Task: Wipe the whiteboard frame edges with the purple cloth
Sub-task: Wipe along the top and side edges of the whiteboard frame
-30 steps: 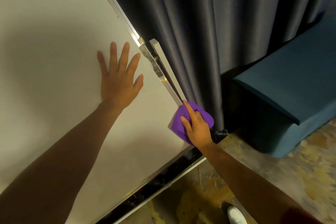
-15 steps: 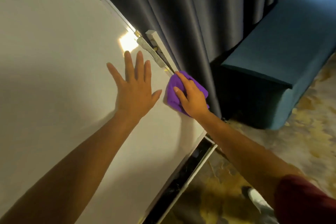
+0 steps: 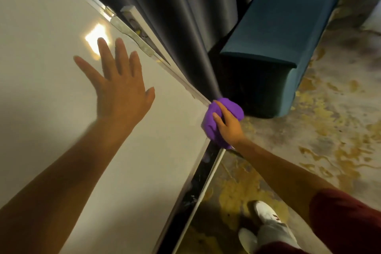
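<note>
The whiteboard (image 3: 51,99) fills the left of the head view, its silver frame edge (image 3: 181,80) running diagonally down to the lower right corner. My right hand (image 3: 228,126) grips the bunched purple cloth (image 3: 212,128) and presses it against that corner of the frame. My left hand (image 3: 117,84) lies flat on the board surface with fingers spread, holding nothing. A black marker tray (image 3: 198,192) with a white lip runs along the board's bottom edge below the cloth.
A dark grey curtain (image 3: 175,16) hangs right behind the frame edge. A teal upholstered bench (image 3: 284,33) stands to the right, close to the corner. My white shoe (image 3: 266,214) rests on the mottled yellow-grey floor (image 3: 329,140) near the tray.
My right hand has slid the purple cloth down along the frame edge from beside the bracket to the lower corner. The left hand stays flat on the board. The view has tilted downward.
</note>
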Demonstrator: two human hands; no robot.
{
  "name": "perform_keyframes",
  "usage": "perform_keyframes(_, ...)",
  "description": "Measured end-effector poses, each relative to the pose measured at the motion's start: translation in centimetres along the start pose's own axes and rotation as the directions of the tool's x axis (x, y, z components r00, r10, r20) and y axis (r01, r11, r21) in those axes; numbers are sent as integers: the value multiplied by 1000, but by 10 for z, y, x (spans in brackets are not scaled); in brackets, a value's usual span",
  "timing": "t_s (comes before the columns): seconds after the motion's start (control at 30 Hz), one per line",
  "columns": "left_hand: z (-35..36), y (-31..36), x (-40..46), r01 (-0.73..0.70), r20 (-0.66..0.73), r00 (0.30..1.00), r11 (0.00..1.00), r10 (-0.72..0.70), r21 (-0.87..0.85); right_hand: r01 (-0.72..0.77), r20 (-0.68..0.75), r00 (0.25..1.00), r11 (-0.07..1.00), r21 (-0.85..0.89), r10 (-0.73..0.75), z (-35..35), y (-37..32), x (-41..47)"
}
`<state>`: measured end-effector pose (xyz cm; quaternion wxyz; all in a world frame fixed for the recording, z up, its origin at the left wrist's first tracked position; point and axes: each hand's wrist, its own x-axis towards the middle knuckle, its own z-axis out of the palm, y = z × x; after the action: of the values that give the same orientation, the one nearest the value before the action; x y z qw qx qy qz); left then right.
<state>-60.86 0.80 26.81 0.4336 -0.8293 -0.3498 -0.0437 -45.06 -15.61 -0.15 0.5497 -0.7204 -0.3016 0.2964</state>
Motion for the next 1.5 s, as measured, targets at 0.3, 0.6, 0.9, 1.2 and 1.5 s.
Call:
perform_keyframes(0.3, 42, 41, -97, -462, 30, 887, 886, 462, 26, -191, -16, 977, 910, 368, 212, 37, -21, 6)
perform_keyframes(0.6, 62, 27, -90, -503, 70, 864, 859, 498, 98, -216, -125, 919, 743, 634, 374, 103, -43, -17)
perform_keyframes(0.9, 51, 20, -93, -515, 33, 856, 849, 515, 117, -192, -223, 874, 728, 659, 432, 172, -42, -92)
perform_keyframes(1.2, 28, 25, -102, -528, 37, 849, 846, 527, 71, -243, -245, 843, 746, 620, 479, 185, -33, -143)
perform_keyframes(1.5, 33, -27, -187, -628, 147, 774, 776, 616, 54, -246, -284, 857, 827, 506, 429, 103, -58, -40)
